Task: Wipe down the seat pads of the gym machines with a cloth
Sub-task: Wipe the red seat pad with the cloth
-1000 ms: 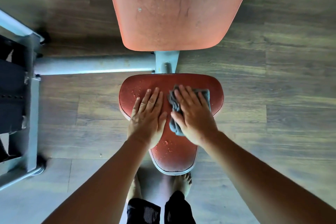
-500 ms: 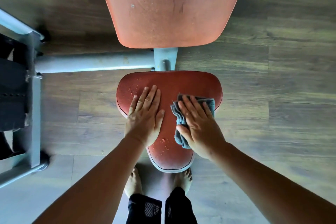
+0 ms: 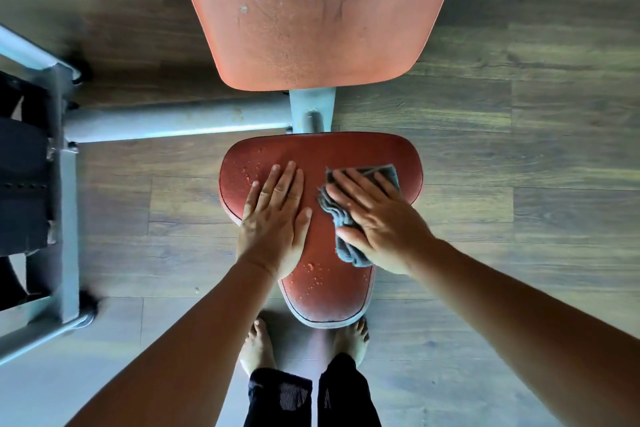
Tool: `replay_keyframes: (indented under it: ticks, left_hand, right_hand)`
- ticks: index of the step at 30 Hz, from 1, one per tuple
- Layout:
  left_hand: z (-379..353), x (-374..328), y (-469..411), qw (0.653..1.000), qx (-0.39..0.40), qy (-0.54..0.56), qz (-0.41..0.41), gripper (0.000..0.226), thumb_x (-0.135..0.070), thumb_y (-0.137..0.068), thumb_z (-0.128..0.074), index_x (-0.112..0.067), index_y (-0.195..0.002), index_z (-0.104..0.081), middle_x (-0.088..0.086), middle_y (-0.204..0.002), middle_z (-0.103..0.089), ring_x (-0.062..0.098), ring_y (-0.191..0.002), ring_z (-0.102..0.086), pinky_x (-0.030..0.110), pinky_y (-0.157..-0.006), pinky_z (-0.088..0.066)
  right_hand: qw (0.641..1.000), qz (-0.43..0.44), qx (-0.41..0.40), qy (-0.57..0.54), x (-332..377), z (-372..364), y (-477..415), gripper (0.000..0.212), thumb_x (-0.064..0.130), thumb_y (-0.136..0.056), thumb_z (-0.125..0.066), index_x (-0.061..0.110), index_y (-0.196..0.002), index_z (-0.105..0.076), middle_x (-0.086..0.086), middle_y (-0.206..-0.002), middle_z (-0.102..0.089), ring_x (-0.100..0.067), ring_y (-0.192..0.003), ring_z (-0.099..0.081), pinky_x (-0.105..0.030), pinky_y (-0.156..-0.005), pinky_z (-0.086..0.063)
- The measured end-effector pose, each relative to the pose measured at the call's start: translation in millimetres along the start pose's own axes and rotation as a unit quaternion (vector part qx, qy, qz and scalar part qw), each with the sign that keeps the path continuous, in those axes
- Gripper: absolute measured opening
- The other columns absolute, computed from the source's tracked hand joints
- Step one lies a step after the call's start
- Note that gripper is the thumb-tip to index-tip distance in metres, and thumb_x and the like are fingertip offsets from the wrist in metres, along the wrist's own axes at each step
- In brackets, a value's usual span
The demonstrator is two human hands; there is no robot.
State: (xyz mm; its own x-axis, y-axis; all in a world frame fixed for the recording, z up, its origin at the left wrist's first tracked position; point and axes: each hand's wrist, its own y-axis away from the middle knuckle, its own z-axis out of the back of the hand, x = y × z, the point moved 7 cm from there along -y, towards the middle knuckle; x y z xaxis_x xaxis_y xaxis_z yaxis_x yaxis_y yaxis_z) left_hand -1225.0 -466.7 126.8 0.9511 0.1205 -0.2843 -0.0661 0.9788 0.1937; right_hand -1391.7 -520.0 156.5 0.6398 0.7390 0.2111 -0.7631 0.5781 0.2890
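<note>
The red seat pad (image 3: 322,156) of a gym machine lies below me, speckled with water drops near its left side and narrow front end. My left hand (image 3: 275,218) rests flat on the pad's left half with straight fingers. My right hand (image 3: 377,215) presses flat on a crumpled grey cloth (image 3: 346,250) on the pad's right half. The cloth sticks out past the fingertips and below the palm.
A larger orange back pad (image 3: 311,10) is beyond the seat. A grey steel post (image 3: 311,111) and horizontal tube (image 3: 173,121) join a frame (image 3: 65,184) at left with a dark weight stack (image 3: 20,184). Wooden floor surrounds the seat. My bare feet (image 3: 258,347) stand under its front tip.
My right hand has slid the cloth rightward and a little toward me on the pad. My left hand stays flat on the pad's left half.
</note>
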Motion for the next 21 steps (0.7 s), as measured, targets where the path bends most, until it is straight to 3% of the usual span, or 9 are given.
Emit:
replay_keyframes:
  ticks: [2,5,8,14,17,21]
  left_hand:
    - [-0.6,0.3,0.0,1.0,-0.001,-0.003,0.001,0.064,-0.043,-0.104,-0.024,-0.019,-0.163,-0.023,-0.006,-0.172,-0.013,0.016,-0.159,-0.008,0.044,-0.128,-0.012]
    - [-1.6,0.7,0.3,1.0,-0.005,-0.006,0.0,0.063,-0.043,-0.105,-0.024,-0.019,-0.163,-0.022,-0.006,-0.172,-0.013,0.016,-0.159,-0.008,0.044,-0.128,-0.012]
    - [-2.9,1.6,-0.1,1.0,-0.005,-0.002,0.0,0.064,-0.043,-0.104,-0.024,-0.02,-0.163,-0.022,-0.006,-0.172,-0.013,0.016,-0.159,-0.008,0.044,-0.128,-0.012]
    - [-0.9,0.7,0.2,1.0,-0.013,0.008,0.003,0.063,-0.042,-0.104,-0.028,-0.019,-0.162,-0.027,-0.004,-0.171,-0.018,0.017,-0.158,-0.012,0.045,-0.127,-0.014]
    - [0.1,0.6,0.3,1.0,-0.013,0.009,0.006,0.063,-0.042,-0.104,-0.027,-0.019,-0.162,-0.026,-0.005,-0.171,-0.017,0.016,-0.159,-0.011,0.044,-0.128,-0.013]
    - [-0.7,0.5,0.6,1.0,-0.005,0.0,0.003,0.064,-0.043,-0.104,-0.024,-0.019,-0.163,-0.022,-0.006,-0.172,-0.014,0.015,-0.159,-0.008,0.042,-0.129,-0.008]
  right_hand:
    - [1.0,-0.011,0.004,0.007,-31.0,2.0,-2.9,0.069,0.058,-0.103,-0.026,0.022,-0.161,-0.026,-0.003,-0.169,-0.021,-0.024,-0.157,-0.017,-0.048,-0.127,-0.013]
    - [0.991,-0.136,-0.017,-0.002,-79.6,10.1,-42.9,0.074,0.059,-0.1,-0.021,0.015,-0.158,-0.034,-0.011,-0.164,-0.032,-0.032,-0.152,-0.028,-0.052,-0.122,-0.023]
    - [0.975,-0.223,-0.015,-0.012,-73.9,9.2,-62.7,0.079,0.061,-0.096,-0.014,0.016,-0.16,-0.028,-0.009,-0.167,-0.025,-0.029,-0.155,-0.021,-0.05,-0.124,-0.018]
    - [0.989,-0.134,-0.04,-0.049,29.4,-6.8,14.1,0.07,0.053,-0.103,-0.033,0.013,-0.16,-0.029,-0.006,-0.169,-0.021,-0.023,-0.157,-0.015,-0.052,-0.124,-0.018]
    - [0.994,-0.094,-0.029,-0.048,16.4,-8.5,13.9,0.069,0.054,-0.102,-0.032,0.012,-0.158,-0.033,-0.006,-0.167,-0.026,-0.025,-0.156,-0.021,-0.052,-0.122,-0.023]
    - [0.974,-0.224,-0.017,-0.026,-51.3,5.8,-54.4,0.074,0.057,-0.1,-0.021,0.014,-0.16,-0.025,-0.009,-0.169,-0.02,-0.028,-0.156,-0.017,-0.05,-0.125,-0.016]
